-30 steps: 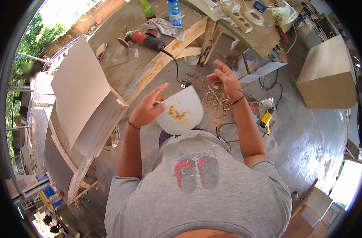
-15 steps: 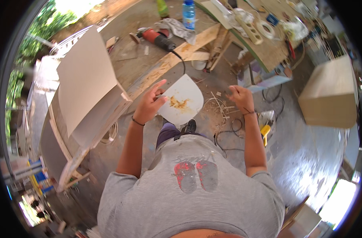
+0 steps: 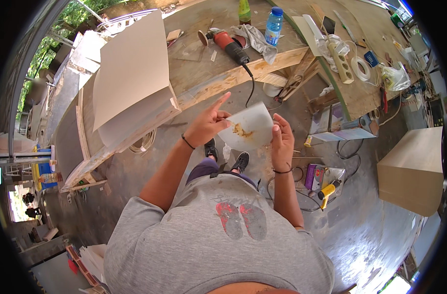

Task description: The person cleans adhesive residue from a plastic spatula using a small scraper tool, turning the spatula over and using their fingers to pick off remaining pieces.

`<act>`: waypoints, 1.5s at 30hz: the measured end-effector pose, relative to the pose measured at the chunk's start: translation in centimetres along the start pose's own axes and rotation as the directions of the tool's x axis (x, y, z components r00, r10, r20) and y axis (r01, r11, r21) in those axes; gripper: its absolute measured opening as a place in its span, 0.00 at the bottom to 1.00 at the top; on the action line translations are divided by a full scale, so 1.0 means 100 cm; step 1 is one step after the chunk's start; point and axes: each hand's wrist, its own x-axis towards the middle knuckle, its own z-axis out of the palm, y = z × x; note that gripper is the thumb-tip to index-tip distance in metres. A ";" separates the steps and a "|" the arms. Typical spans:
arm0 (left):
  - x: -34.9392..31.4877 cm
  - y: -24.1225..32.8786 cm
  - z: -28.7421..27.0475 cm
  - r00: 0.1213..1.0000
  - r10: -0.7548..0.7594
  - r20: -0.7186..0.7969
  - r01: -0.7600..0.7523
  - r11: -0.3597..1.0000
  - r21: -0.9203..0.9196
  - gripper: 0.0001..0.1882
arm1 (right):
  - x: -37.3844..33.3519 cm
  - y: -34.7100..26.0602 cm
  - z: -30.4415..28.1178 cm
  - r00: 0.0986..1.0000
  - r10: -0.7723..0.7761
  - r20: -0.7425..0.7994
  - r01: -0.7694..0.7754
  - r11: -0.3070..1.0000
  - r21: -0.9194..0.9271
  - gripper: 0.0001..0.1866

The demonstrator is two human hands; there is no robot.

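Between my hands is a small whitish sheet [image 3: 255, 122] with rounded corners and a yellow-brown smear near its middle. Its left edge is pinched between the thumb and fingers of my left hand [image 3: 207, 126], whose index finger points out past it. My right hand [image 3: 282, 142] grips the right edge, thumb on the near face and the other fingers partly hidden. The sheet is held in the air above my shoes, in front of the curved workbench [image 3: 199, 88]. On that bench lies a red and black power tool [image 3: 230, 47], its cord hanging over the edge.
A large beige board [image 3: 135, 68] leans at left. A blue-capped bottle [image 3: 274, 28], a green bottle [image 3: 244, 12] and a rag [image 3: 259, 41] are on the bench. The right-hand table bears a power strip [image 3: 342, 64]. A yellow-handled tool [image 3: 327, 192] and cables lie on the floor.
My right hand has come in from the right and taken the sheet's right edge. The sheet has shifted right and tilted. My left hand stays on its left edge.
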 end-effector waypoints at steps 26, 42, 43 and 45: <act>-0.120 -0.020 -0.013 0.924 0.003 0.383 0.251 0.749 -0.613 0.49 | -0.041 0.018 0.117 0.820 0.347 0.455 -0.257 0.934 -0.248 0.17; -0.204 -0.022 -0.039 0.955 0.065 0.288 0.093 0.859 -0.504 0.47 | -0.132 0.009 0.169 0.798 -0.372 0.473 0.566 0.731 -0.380 0.07; -0.208 -0.022 -0.039 0.955 0.059 0.291 0.098 0.862 -0.497 0.48 | -0.133 0.012 0.171 0.868 -0.280 0.410 0.442 0.812 -0.381 0.09; -0.216 -0.024 -0.030 0.949 0.065 0.310 0.107 0.854 -0.509 0.49 | -0.131 0.024 0.174 0.957 -0.067 0.283 0.168 0.921 -0.351 0.12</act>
